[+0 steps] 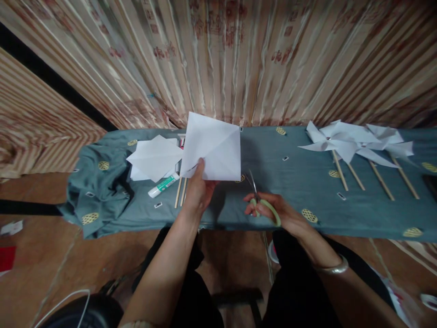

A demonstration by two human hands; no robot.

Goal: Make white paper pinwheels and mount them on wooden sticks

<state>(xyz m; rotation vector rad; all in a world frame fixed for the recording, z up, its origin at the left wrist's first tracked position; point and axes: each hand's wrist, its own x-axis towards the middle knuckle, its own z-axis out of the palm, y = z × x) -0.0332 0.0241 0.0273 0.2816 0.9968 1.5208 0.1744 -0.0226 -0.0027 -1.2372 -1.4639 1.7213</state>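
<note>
My left hand (201,189) grips a white sheet of paper (215,146) by its lower edge, thumb on top. Diagonal creases cross the sheet, which is raised above the cloth-covered table. To the right of it, my right hand (269,207) has its fingers through the light green handles of a pair of scissors (264,207). The blades point up and away from me, apart from the paper. Left of the sheet lies a stack of white paper (153,157), with a green and white glue stick (164,185) just in front. Wooden sticks (178,193) lie partly under the held sheet.
Several white paper pinwheels (355,141) on wooden sticks rest at the right of the table. A grey-green patterned cloth (269,159) covers the long narrow table and bunches up at its left end. Behind it hangs a pleated curtain (218,59).
</note>
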